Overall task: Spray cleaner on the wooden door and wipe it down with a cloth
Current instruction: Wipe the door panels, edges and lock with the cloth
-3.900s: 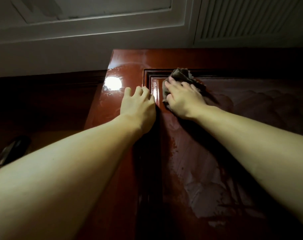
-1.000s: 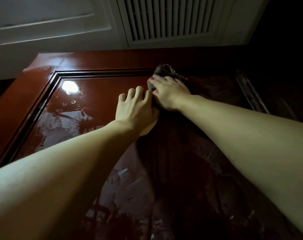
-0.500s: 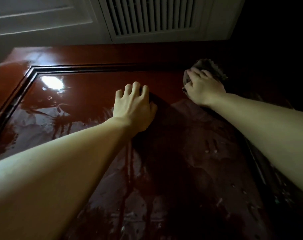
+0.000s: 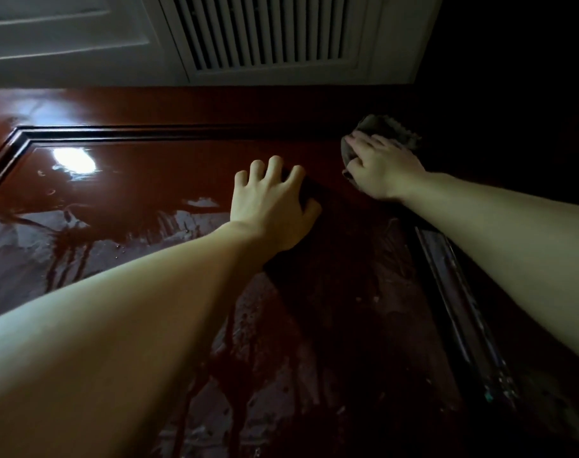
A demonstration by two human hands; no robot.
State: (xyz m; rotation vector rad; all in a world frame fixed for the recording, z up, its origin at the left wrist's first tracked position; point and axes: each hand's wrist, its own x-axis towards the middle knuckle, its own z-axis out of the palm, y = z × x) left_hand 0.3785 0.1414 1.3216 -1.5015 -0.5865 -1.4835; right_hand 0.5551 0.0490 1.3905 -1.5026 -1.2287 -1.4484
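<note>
- Since half a second ago, the right hand [image 4: 379,168] has carried the cloth [image 4: 385,132] further right, into the panel's upper right corner.
- Its fingers lie over the bunched grey cloth and press it against the wooden door [image 4: 169,166]; whether they curl round the cloth I cannot tell.
- Left hand [image 4: 271,200] rests on the panel with fingers spread and holding nothing, probably to brace the reach.
- Foamy cleaner streaks [image 4: 189,223] run down the panel below, so much wiping looks left.
- White vent grille [image 4: 268,31] sits above the door.
</note>
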